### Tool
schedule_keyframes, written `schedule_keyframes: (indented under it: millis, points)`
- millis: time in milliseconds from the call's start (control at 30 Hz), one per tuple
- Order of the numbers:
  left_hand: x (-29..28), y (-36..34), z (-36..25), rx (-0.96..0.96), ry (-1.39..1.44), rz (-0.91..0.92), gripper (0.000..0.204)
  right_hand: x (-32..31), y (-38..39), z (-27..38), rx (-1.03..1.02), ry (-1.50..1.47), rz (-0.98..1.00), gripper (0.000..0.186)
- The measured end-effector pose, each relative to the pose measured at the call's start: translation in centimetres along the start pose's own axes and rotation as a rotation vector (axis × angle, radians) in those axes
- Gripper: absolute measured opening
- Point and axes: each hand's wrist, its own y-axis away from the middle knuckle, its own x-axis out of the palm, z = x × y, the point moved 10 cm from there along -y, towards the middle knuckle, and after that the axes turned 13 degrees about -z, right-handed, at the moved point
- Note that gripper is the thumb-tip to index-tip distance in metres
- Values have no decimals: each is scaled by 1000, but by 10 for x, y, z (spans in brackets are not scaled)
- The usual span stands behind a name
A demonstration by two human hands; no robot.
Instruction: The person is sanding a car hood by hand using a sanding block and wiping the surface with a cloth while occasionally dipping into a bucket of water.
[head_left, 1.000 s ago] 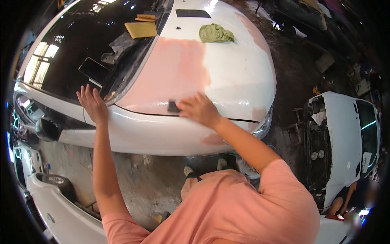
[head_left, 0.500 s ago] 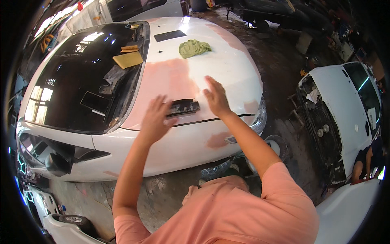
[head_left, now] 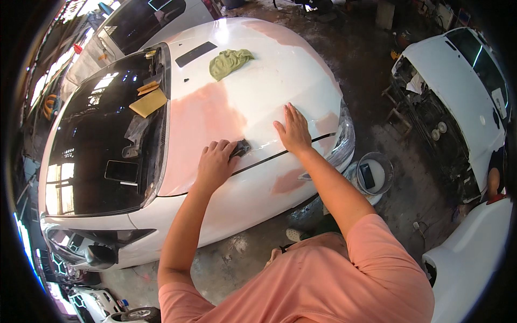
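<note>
My left hand (head_left: 216, 160) is closed over a black sanding block (head_left: 242, 148), whose far end shows past the fingers. The block rests on the white car hood (head_left: 274, 81), by the edge of a sanded pinkish patch (head_left: 202, 116). Flat on bare white paint to its right lies my right hand (head_left: 293, 131), fingers stretched and holding nothing. Farther up the hood are a crumpled green cloth (head_left: 230, 63) and a dark rectangular sheet (head_left: 195, 54).
On the windshield lie yellow sheets (head_left: 148, 102) and a phone (head_left: 121, 171). A clear bucket (head_left: 375, 175) with a dark block in it stands by the wrapped headlight. A partly stripped white car (head_left: 452, 97) is at right, and a person's arm (head_left: 493, 183) shows beside it.
My left hand has come down and closed on the sanding block. My right hand has gone from raised to flat on the hood. The view has shifted and turned somewhat.
</note>
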Motion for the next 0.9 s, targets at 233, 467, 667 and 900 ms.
schedule_keyframes:
  millis: [233,467,667,900]
  points:
    - [-4,20,2,24,35,-110,39,0,1,0,-14,17,-23,73]
    - [2,25,12,126,22,-99,40,-1,-2,7,-40,14,-34,72]
    - [24,-11,-3,164,34,-79,44,4,0,2,-53,37,15,71]
    - [8,17,3,154,103,5,40,3,-9,-1,-94,66,27,75]
